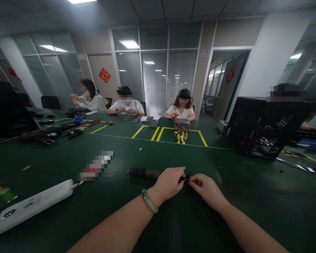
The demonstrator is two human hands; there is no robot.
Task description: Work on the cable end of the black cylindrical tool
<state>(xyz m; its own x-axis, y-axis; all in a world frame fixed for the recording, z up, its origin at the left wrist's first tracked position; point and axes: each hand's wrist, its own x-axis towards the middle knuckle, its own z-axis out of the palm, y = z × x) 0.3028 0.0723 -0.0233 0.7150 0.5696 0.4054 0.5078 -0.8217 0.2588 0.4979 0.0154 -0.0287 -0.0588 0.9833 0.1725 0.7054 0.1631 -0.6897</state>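
Note:
An electric screwdriver (pixel 150 174) with a dark, slim body lies on the green table (pixel 121 200), its bit end toward the left. My left hand (pixel 169 184), with a jade-like bangle at the wrist, is closed over the screwdriver's rear part. At that rear end, my right hand (pixel 206 189) pinches the plug of a black cable (pixel 212 218). The cable runs from under my right hand down toward the table's near edge. Whether the plug is seated in the screwdriver cannot be made out, as my fingers cover the joint.
A white power strip (pixel 37 207) and a green bottle (pixel 5 193) are at the left. A black computer case (pixel 255 128) stands at the right. Across the table, a power supply (pixel 182 124) with coloured wires sits before a seated person. Several co-workers sit around; dark cables (pixel 48 135) lie far left.

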